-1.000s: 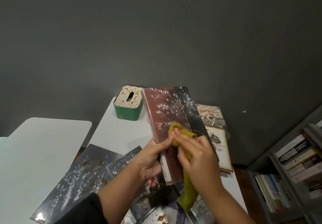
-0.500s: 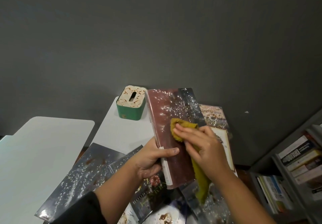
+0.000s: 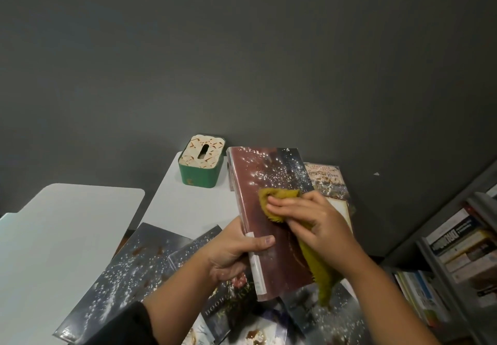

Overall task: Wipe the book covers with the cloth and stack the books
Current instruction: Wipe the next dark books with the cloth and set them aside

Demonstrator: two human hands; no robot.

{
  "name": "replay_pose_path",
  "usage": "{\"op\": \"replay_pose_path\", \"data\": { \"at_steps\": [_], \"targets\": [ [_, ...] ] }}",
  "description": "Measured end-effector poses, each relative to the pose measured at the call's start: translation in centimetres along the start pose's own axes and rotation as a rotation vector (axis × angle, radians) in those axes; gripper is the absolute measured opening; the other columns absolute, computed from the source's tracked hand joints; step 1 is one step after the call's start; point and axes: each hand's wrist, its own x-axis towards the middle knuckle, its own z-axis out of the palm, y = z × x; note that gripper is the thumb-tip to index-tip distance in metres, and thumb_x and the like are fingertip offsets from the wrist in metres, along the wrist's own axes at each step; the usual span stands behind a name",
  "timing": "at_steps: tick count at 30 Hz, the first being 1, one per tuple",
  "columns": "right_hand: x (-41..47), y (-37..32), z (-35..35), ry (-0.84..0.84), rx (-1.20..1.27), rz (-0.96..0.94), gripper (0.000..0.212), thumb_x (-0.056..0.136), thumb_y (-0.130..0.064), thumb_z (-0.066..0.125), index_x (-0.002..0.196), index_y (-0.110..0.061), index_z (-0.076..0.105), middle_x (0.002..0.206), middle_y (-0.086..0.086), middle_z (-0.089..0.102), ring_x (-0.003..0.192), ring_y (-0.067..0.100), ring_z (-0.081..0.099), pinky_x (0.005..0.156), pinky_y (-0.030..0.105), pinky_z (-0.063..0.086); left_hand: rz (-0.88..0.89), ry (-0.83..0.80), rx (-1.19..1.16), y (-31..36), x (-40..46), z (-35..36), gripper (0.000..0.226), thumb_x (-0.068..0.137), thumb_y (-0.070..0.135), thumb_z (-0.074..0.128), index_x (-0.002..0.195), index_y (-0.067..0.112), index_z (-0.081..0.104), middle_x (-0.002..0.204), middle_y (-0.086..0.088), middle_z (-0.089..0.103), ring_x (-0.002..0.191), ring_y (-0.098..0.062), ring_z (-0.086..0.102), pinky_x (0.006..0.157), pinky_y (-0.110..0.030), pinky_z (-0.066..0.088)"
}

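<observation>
maroon book (image 3: pixel 271 226) held tilted, mustard cloth (image 3: pixel 279 199) on cover

The held book (image 3: pixel 271 226) has a reddish-brown cover with white speckles. The cloth (image 3: pixel 282 197) is mustard yellow. The tissue box (image 3: pixel 201 168) is green, its lid cream with brown flecks. The table (image 3: pixel 185 210) is white, the wall (image 3: pixel 242 49) dark grey.
</observation>
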Motion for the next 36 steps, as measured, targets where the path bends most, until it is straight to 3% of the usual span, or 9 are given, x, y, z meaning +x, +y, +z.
{"op": "replay_pose_path", "data": {
  "at_steps": [3, 11, 14, 17, 19, 25, 31, 33, 36],
  "targets": [
    [-0.8, 1.4, -0.7, 0.094, -0.027, 0.102, 0.046, 0.083, -0.009, 0.067, 0.115, -0.042, 0.061, 0.115, -0.038, 0.056, 0.089, 0.005, 0.045, 0.076, 0.010, 0.036, -0.005, 0.042, 0.041, -0.1, 0.1, 0.0, 0.092, 0.039, 0.023, 0.098, 0.119, 0.004, 0.057, 0.112, -0.021, 0.062, 0.102, -0.030, 0.062, 0.091, -0.046, 0.050],
    [-1.8, -3.2, 3.2, 0.210, -0.138, 0.092, 0.037, 0.087, -0.023, 0.056, 0.124, -0.032, 0.059, 0.122, -0.025, 0.056, 0.084, -0.004, 0.039, 0.075, 0.003, 0.038, -0.019, 0.046, -0.206, 0.3, 0.2, 0.1, 0.073, 0.043, 0.007, 0.093, 0.110, 0.002, 0.064, 0.100, -0.021, 0.068, 0.087, -0.029, 0.069, 0.077, -0.040, 0.058],
    [-1.0, -0.7, 2.4, 0.336, -0.092, 0.287, 0.041, 0.086, -0.009, 0.062, 0.122, -0.029, 0.060, 0.119, -0.019, 0.058, 0.094, 0.004, 0.047, 0.079, 0.001, 0.033, -0.030, 0.101, -0.153, 0.5, 0.2, 0.2, 0.058, 0.054, -0.012, 0.067, 0.109, 0.002, 0.058, 0.092, -0.019, 0.069, 0.080, -0.028, 0.070, 0.070, -0.040, 0.059],
    [0.2, 0.9, 1.7, 0.406, -0.094, 0.445, 0.035, 0.089, -0.005, 0.058, 0.119, -0.022, 0.064, 0.118, -0.009, 0.063, 0.104, 0.018, 0.053, 0.082, 0.014, 0.034, -0.024, 0.118, -0.126, 0.5, 0.2, 0.5, 0.053, 0.058, -0.014, 0.052, 0.108, 0.004, 0.056, 0.088, -0.019, 0.069, 0.076, -0.026, 0.069, 0.065, -0.039, 0.059],
    [0.1, -0.2, 2.3, 0.423, -0.126, 0.443, 0.035, 0.088, -0.005, 0.058, 0.119, -0.020, 0.064, 0.117, -0.007, 0.063, 0.103, 0.018, 0.053, 0.078, 0.018, 0.035, -0.015, 0.125, -0.126, 0.6, 0.1, 0.5, 0.051, 0.057, -0.014, 0.050, 0.105, 0.003, 0.057, 0.084, -0.019, 0.068, 0.072, -0.026, 0.069, 0.064, -0.038, 0.059],
    [-1.8, -5.5, 5.8, 0.321, -0.122, 0.234, 0.037, 0.084, -0.015, 0.061, 0.119, -0.025, 0.064, 0.114, -0.018, 0.060, 0.094, 0.004, 0.046, 0.083, -0.001, 0.032, 0.035, 0.157, -0.176, 0.5, 0.7, 0.1, 0.044, 0.060, -0.013, 0.051, 0.103, -0.002, 0.060, 0.086, -0.020, 0.064, 0.075, -0.025, 0.066, 0.069, -0.033, 0.058],
    [0.5, -0.3, 2.6, 0.461, -0.058, 0.487, 0.032, 0.088, -0.006, 0.058, 0.115, -0.022, 0.066, 0.109, -0.011, 0.059, 0.101, 0.018, 0.054, 0.072, 0.009, 0.034, -0.009, 0.129, -0.131, 0.6, 0.6, 0.9, 0.050, 0.057, -0.013, 0.051, 0.104, 0.000, 0.060, 0.088, -0.022, 0.069, 0.074, -0.029, 0.069, 0.063, -0.038, 0.059],
    [0.5, -0.8, 2.8, 0.468, -0.106, 0.491, 0.030, 0.088, -0.007, 0.058, 0.113, -0.022, 0.066, 0.107, -0.009, 0.060, 0.098, 0.020, 0.055, 0.069, 0.019, 0.036, -0.007, 0.140, -0.132, 0.4, 0.7, 1.0, 0.049, 0.057, -0.013, 0.051, 0.103, 0.000, 0.060, 0.088, -0.022, 0.069, 0.075, -0.029, 0.070, 0.064, -0.038, 0.059],
    [-0.6, -3.5, 4.7, 0.439, -0.158, 0.390, 0.027, 0.084, -0.014, 0.059, 0.110, -0.021, 0.066, 0.105, -0.010, 0.060, 0.091, 0.013, 0.053, 0.070, 0.011, 0.035, -0.008, 0.165, -0.200, 0.5, 0.9, 0.9, 0.044, 0.059, -0.012, 0.054, 0.102, -0.003, 0.061, 0.086, -0.022, 0.068, 0.073, -0.028, 0.069, 0.066, -0.037, 0.059]
  ]
}}
